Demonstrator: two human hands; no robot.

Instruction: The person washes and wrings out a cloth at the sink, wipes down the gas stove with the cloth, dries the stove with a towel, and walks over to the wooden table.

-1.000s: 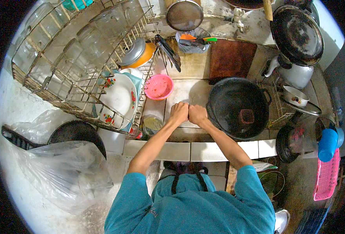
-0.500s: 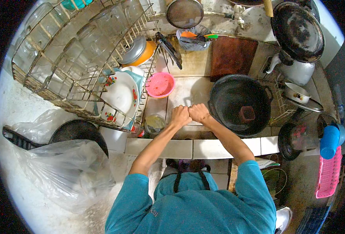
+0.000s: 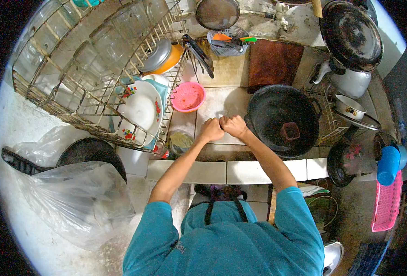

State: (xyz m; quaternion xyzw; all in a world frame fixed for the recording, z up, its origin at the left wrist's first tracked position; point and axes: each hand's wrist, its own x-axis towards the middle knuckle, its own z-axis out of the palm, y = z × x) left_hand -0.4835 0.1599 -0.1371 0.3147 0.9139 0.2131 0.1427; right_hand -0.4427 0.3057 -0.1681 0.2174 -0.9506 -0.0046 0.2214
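Left hand (image 3: 211,130), right hand (image 3: 234,126): clenched, knuckles close | contents hidden, perhaps empty | best worked clear of black pan (image 3: 277,108)

Ahead of the left hand (image 3: 211,130) and right hand (image 3: 233,126), a strip of pale tile (image 3: 219,102) gives room to pass between the pink plastic basket (image 3: 188,96), ahead-left, and the black wok (image 3: 277,112), close on the right. The wok's raised rim bars a low path rightward. Leftward stands a transparent container (image 3: 181,141), then the wire dish rack (image 3: 95,133). Bodyward, a tiled ledge (image 3: 254,173) crosses.
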